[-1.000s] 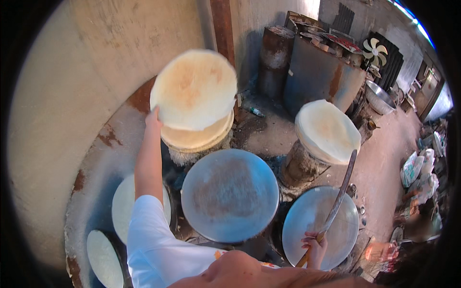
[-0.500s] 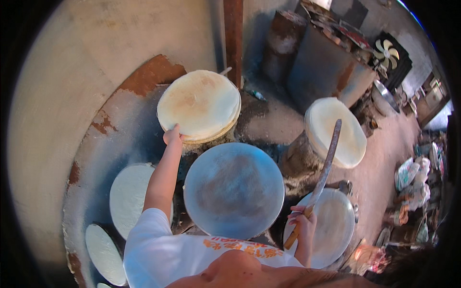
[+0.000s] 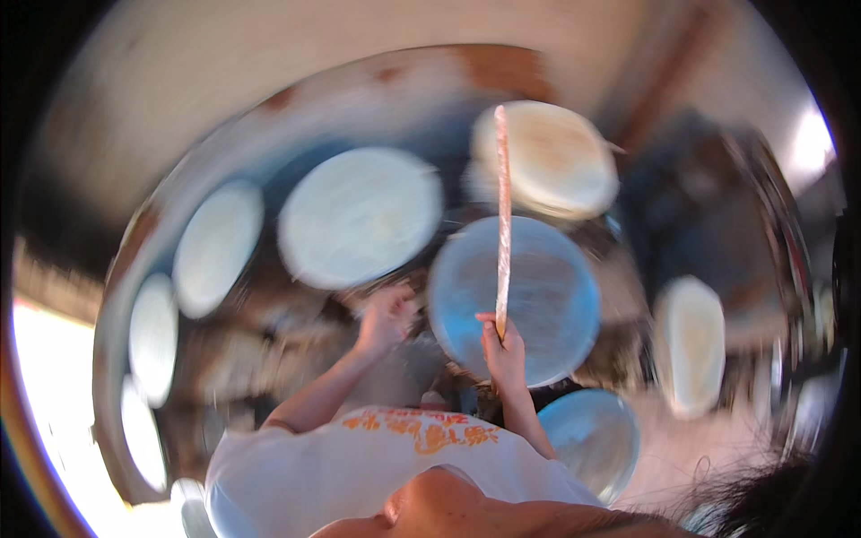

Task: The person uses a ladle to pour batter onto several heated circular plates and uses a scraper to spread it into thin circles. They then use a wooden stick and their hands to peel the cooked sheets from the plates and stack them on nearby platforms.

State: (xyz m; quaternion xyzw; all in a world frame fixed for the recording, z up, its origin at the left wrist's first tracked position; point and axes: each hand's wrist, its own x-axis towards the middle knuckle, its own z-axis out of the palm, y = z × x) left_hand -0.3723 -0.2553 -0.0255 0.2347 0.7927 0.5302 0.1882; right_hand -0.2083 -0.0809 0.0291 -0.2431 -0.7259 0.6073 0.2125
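My right hand [image 3: 504, 359] is closed round the wooden handle of a long, narrow spatula [image 3: 503, 215]. Its blade points up and away, crossing in front of a bare round griddle [image 3: 560, 296]. My left hand [image 3: 389, 316] is smeared by motion, so its fingers are hard to read. It hangs near the lower edge of a griddle covered in a white layer [image 3: 359, 215], apparently apart from it. Behind the bare griddle lies a stack of thin round flatbreads [image 3: 574, 161], browned in the middle.
Several more white-topped rounds curve along the left, one being the nearest pale round [image 3: 218, 247]. At lower right sits another griddle [image 3: 592, 439], with a second flatbread stack [image 3: 689, 345] beyond it. A curved ledge [image 3: 359, 76] and wall border the back.
My view has swung left, bringing more white-topped rounds into sight. My left hand has left the flatbread stack and come back toward me. The spatula now stands more upright.
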